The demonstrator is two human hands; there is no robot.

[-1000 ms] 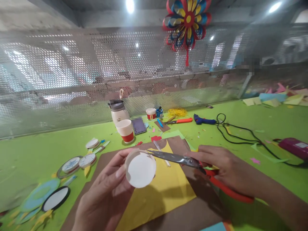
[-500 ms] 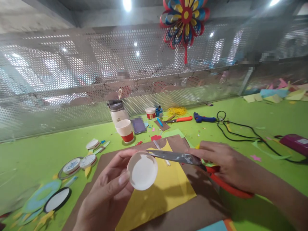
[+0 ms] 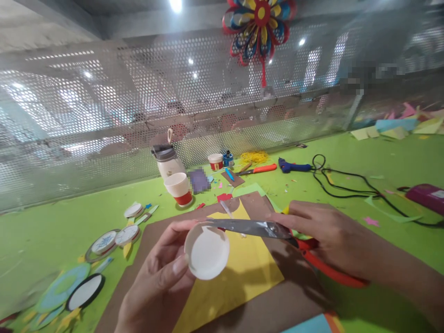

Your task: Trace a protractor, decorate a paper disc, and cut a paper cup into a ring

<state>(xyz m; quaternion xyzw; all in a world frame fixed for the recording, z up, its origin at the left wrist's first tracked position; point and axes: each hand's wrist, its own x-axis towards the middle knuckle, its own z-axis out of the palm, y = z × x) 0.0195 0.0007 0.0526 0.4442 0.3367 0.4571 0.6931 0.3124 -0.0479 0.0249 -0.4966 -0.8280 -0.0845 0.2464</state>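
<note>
My left hand [image 3: 163, 273] pinches the edge of a round white paper cup base [image 3: 210, 254], its shallow inside turned toward me. Red-handled scissors [image 3: 243, 226] are in my right hand [image 3: 322, 236], fingers wrapped round the handles. Their blades lie across the top rim of the cup base and look closed or nearly so; the tip is behind or at the rim. Below both hands lie a yellow paper sheet [image 3: 249, 277] and a brown board [image 3: 236, 314].
Paper discs and cut shapes [image 3: 104, 243] lie at left. A paper cup [image 3: 178, 189], a flask [image 3: 166, 162], a craft knife [image 3: 265, 169] and a blue glue gun [image 3: 294, 166] stand or lie behind. A black cord [image 3: 354, 171] runs right to a purple box [image 3: 426, 196].
The scissors' blades have come closer together at the cup base's rim. The cup base has shifted slightly down and right, and the view has tilted a little.
</note>
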